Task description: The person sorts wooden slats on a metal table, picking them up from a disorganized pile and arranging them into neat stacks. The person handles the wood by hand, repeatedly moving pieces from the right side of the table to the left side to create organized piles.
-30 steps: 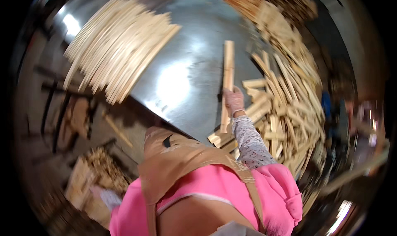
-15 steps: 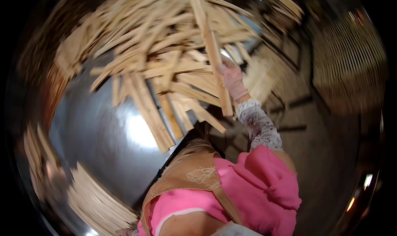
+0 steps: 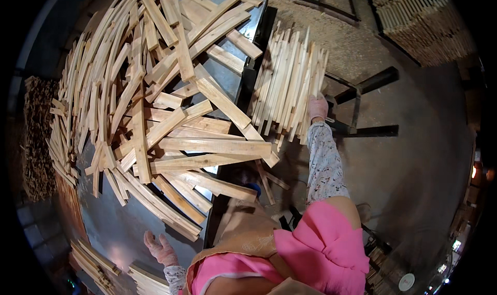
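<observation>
While touching strip stack [image 3: 286, 80] beside counter [image 3: 115, 226] edge with right hand [image 3: 317, 108], can't tell if clamped; holding left hand [image 3: 162, 250] fingers apart, best square ends.

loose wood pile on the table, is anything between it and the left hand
Nothing visible is in the way: the left hand is open with its fingers apart, and only bare metal tabletop shows between it and the nearest strips of the loose wood pile.

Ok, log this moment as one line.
right hand: at edge of strip stack | left hand: open, over metal table | loose boards: heaped on table
</observation>
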Demonstrator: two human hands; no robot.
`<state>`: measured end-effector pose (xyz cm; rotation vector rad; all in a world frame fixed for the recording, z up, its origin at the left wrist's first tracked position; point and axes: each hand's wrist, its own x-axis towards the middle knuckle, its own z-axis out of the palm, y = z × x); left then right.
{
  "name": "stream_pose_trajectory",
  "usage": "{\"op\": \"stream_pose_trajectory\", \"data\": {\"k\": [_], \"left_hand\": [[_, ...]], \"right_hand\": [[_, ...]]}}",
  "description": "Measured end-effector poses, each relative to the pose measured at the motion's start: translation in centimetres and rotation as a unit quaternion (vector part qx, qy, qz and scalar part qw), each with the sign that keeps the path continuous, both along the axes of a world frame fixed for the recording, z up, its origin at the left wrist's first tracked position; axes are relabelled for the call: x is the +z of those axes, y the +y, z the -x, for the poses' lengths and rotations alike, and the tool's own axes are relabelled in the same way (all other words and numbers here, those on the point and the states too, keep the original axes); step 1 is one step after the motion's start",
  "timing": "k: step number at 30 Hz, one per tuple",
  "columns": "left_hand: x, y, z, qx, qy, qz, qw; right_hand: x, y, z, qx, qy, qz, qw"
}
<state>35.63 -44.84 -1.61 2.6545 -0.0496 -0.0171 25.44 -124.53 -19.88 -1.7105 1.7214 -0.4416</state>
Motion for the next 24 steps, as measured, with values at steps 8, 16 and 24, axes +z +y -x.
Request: {"op": "stream_pose_trajectory", "data": {"k": [8,16,24], "left_hand": [[-3.6,-3.6,2.3,0.027,0.018,-0.028,0.999],[-3.4,-14.6,-3.6,0.189,0.099,0.111,0.971],[0.2,-8.1,-1.4,0.206,0.214,-0.006,0.955]], "right_hand": [[-7.2,-5.8,-11.5,0.055,0.115,-0.029,0.991],[-2.4,-5.2,-3.9,0.258,0.203,0.097,0.939],[16.9,21.2,-14.0,0.545,-0.307,0.106,0.773]]}}
